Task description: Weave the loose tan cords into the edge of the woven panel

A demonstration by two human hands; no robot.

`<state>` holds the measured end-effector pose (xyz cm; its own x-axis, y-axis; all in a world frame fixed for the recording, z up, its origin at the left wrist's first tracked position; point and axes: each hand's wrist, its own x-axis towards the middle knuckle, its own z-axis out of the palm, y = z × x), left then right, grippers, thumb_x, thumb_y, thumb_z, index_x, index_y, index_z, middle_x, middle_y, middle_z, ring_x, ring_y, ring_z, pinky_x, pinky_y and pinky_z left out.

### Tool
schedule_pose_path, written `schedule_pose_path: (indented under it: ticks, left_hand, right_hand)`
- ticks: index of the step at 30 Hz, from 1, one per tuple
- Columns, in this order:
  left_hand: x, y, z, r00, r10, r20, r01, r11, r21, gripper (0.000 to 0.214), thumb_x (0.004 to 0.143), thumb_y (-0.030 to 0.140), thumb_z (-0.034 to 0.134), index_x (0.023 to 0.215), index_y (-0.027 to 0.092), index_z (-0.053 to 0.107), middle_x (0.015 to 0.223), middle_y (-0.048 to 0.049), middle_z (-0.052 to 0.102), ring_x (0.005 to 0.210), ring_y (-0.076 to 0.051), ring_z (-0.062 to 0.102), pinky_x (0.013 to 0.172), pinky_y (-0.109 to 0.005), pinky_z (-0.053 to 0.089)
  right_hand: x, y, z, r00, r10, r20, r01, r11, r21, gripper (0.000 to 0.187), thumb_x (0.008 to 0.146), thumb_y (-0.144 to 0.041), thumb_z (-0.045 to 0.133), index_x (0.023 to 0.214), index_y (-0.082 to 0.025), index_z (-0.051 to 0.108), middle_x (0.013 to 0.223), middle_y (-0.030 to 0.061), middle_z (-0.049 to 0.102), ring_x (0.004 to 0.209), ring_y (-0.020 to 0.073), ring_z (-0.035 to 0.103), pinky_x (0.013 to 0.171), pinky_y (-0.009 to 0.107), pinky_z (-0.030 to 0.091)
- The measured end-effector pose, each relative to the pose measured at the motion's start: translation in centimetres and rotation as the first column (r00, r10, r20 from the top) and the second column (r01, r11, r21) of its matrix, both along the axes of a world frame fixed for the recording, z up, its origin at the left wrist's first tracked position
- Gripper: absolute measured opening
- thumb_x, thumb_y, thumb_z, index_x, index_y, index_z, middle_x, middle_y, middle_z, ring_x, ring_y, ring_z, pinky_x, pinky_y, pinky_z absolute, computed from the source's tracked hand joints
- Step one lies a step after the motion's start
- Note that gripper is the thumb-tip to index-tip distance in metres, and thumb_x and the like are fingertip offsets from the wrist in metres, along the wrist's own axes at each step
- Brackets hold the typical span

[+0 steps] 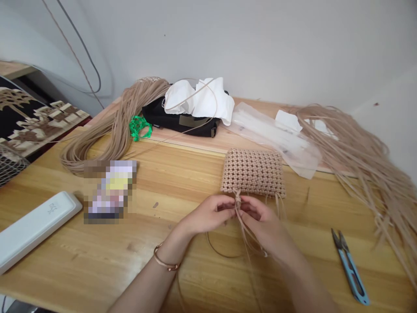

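A tan woven pouch [253, 171], made of cord in a tight lattice, lies on the wooden table. From its near left corner comes a knotted bundle of tan cords [238, 200]. My left hand [210, 213] pinches this bundle from the left, thumb and fingers closed. On the other side, my right hand [260, 217] grips the same cords between thumb and fingers. Loose cord ends hang down toward me between the hands and forearms. More short strands stick out at the pouch's near right corner.
Blue-handled thread snips [350, 265] lie at right. Long cord bundles rest at back left [120, 121] and right [361, 152]. A black tissue holder [179, 121], green string [140, 128] and plastic bag [276, 137] lie along the back. A white case [39, 230] and a blurred-out object [110, 189] are left.
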<state>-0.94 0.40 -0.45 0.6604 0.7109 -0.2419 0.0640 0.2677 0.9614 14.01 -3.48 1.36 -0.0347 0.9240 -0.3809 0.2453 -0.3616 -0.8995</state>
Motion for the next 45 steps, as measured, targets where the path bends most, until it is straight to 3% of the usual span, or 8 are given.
schedule_pose_path:
  ticks: [3,7,11,17,26,33,41,45]
  left_hand:
    - [0.1,-0.3,0.7,0.993,0.069,-0.095,-0.052,0.984,0.172,0.021,0.075,0.018,0.042,0.071,0.014,0.062,0.076,-0.0028,0.057,0.073,-0.014,0.050,0.066,-0.024,0.038]
    - [0.9,-0.7,0.7,0.893,0.356,-0.274,-0.246,0.898,0.366,0.028,0.078,0.027,0.040,0.068,0.014,0.063,0.073,-0.0043,0.060,0.073,-0.016,0.053,0.070,-0.026,0.038]
    - [1.6,-0.7,0.1,0.875,0.419,-0.242,-0.361,0.898,0.251,0.027,0.071,0.035,0.052,0.077,0.013,0.066,0.072,-0.0050,0.065,0.067,-0.015,0.056,0.063,-0.024,0.041]
    - [2.3,0.0,-0.5,0.880,0.438,-0.185,-0.417,0.898,0.140,0.026,0.065,0.037,0.059,0.059,0.012,0.064,0.053,-0.0007,0.058,0.052,-0.011,0.048,0.052,-0.022,0.035]
    - [2.2,0.2,-1.1,0.873,0.462,-0.153,-0.475,0.878,-0.060,0.019,0.056,0.031,0.066,0.057,0.012,0.059,0.048,0.0030,0.053,0.047,-0.008,0.046,0.050,-0.020,0.034]
    - [2.1,0.3,-0.9,0.865,0.483,-0.134,-0.498,0.858,-0.123,0.017,0.059,0.027,0.065,0.058,0.013,0.055,0.047,0.0021,0.055,0.043,-0.008,0.048,0.048,-0.020,0.037]
    - [1.3,0.3,-0.7,0.882,0.467,-0.063,-0.470,0.863,-0.184,0.019,0.055,0.025,0.069,0.059,0.012,0.056,0.048,0.0004,0.058,0.046,-0.009,0.053,0.052,-0.022,0.041]
    - [1.3,0.4,-1.0,0.887,0.461,-0.038,-0.459,0.867,-0.193,0.026,0.048,0.029,0.074,0.059,0.011,0.058,0.049,-0.0006,0.059,0.047,-0.010,0.053,0.053,-0.022,0.041]
  right_hand:
    - [0.2,0.2,-0.5,0.993,-0.064,-0.104,0.062,0.998,-0.018,0.025,0.069,-0.024,0.056,0.093,-0.017,0.057,0.090,0.0045,0.064,0.082,0.0142,0.060,0.077,0.027,0.046]
    - [0.5,0.4,-1.3,0.977,-0.165,-0.138,0.156,0.985,-0.072,0.024,0.061,-0.026,0.064,0.083,-0.016,0.060,0.082,0.0032,0.064,0.078,0.0145,0.060,0.073,0.026,0.046]
    - [0.2,0.5,-1.6,0.968,-0.196,-0.155,0.186,0.980,-0.077,0.019,0.061,-0.026,0.064,0.077,-0.017,0.060,0.075,0.0015,0.063,0.068,0.0124,0.058,0.062,0.023,0.046]
    - [-0.6,0.7,-1.8,0.981,-0.180,-0.076,0.178,0.984,-0.031,0.011,0.063,-0.026,0.060,0.067,-0.016,0.058,0.058,-0.0009,0.059,0.051,0.0099,0.052,0.045,0.020,0.040]
    - [0.5,0.5,-1.8,0.984,-0.019,0.175,-0.004,0.991,0.130,0.029,0.060,-0.006,0.049,0.085,-0.015,0.062,0.069,0.0025,0.065,0.060,0.0131,0.058,0.059,0.025,0.045]
    - [3.0,-2.3,2.1,0.878,-0.095,0.468,-0.003,0.979,0.203,0.024,0.059,-0.008,0.050,0.077,-0.013,0.066,0.065,0.0057,0.065,0.058,0.0164,0.056,0.057,0.028,0.042]
    - [15.2,-13.0,6.9,0.783,-0.075,0.618,0.015,0.995,0.102,0.029,0.058,-0.038,0.052,0.075,-0.020,0.069,0.084,0.0089,0.069,0.076,0.0258,0.063,0.066,0.034,0.049]
    - [13.3,-13.1,8.3,0.642,-0.216,0.735,0.068,0.972,0.227,0.033,0.063,-0.038,0.052,0.087,-0.020,0.066,0.095,0.0102,0.066,0.084,0.0262,0.061,0.071,0.037,0.049]
